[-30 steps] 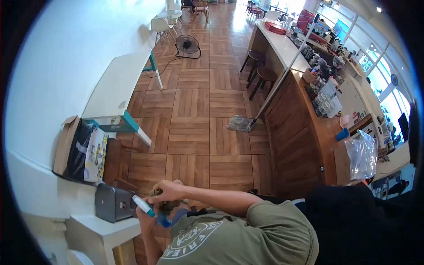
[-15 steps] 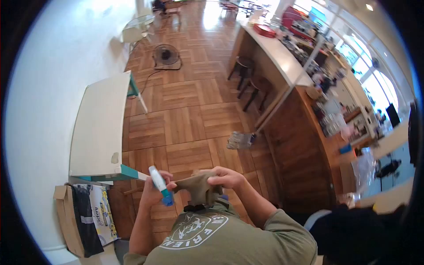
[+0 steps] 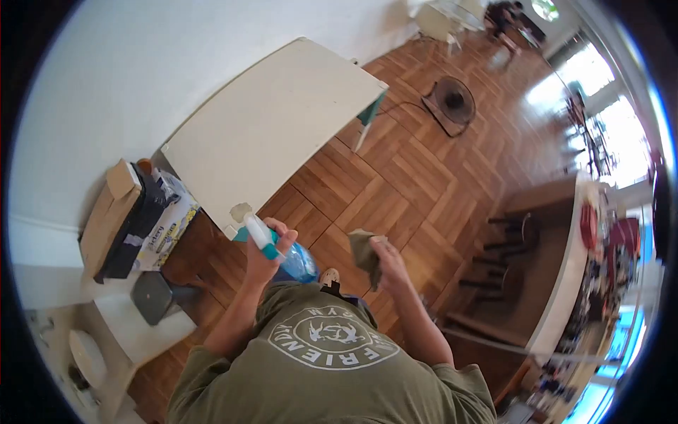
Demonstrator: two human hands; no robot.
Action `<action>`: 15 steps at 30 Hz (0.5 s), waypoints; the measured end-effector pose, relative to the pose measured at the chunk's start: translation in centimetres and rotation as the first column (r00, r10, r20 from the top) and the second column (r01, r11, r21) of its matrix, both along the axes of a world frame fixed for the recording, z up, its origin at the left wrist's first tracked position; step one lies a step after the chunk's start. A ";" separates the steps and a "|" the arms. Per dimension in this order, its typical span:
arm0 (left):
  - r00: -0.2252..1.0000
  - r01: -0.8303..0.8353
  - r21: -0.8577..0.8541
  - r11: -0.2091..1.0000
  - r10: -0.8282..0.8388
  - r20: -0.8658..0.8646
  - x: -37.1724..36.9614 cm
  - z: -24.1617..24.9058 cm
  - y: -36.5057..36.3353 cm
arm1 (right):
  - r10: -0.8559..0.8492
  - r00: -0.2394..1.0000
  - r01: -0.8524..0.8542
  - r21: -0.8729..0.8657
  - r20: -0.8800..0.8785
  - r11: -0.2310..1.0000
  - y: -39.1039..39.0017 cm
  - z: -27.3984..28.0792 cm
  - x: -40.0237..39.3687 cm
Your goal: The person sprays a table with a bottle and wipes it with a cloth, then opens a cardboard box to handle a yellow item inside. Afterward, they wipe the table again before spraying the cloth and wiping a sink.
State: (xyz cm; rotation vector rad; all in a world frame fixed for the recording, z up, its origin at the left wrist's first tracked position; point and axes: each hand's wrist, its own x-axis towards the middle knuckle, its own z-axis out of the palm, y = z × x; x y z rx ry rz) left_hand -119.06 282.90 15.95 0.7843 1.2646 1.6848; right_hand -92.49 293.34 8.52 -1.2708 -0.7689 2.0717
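Note:
My left hand is closed around the neck of a spray bottle with a white and teal trigger head and blue liquid inside. The bottle is tilted, its head pointing toward the near corner of the white table. On that corner shows a brownish patch. My right hand grips a brown-green cloth, which hangs down from the fingers over the wooden floor. The hands are apart in front of my body.
Ahead on the parquet floor stands a fan. Along the right runs a counter with stools beside it. Boxes lean by the wall at left, near a dark stool. A person sits far off.
My view has swung left toward the white table. My hands have moved apart; the cloth, earlier held up between both, is now in my right hand alone, and the bottle shows more fully.

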 end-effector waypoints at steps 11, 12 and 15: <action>0.922 0.311 0.169 0.935 -0.253 -0.294 -4.3 2.6 22.6 | 0.303 0.893 -0.397 -0.267 -0.332 0.878 19.6 4.4 -13.7; 0.850 0.446 0.152 0.882 -0.365 -0.379 -5.9 4.3 24.6 | 0.339 0.870 -0.434 -0.229 -0.357 0.871 21.5 6.2 -14.4; 0.634 0.762 0.169 0.625 -0.668 -0.388 -9.6 8.0 31.0 | 0.509 0.809 -0.564 -0.148 -0.294 0.812 27.3 7.1 -15.9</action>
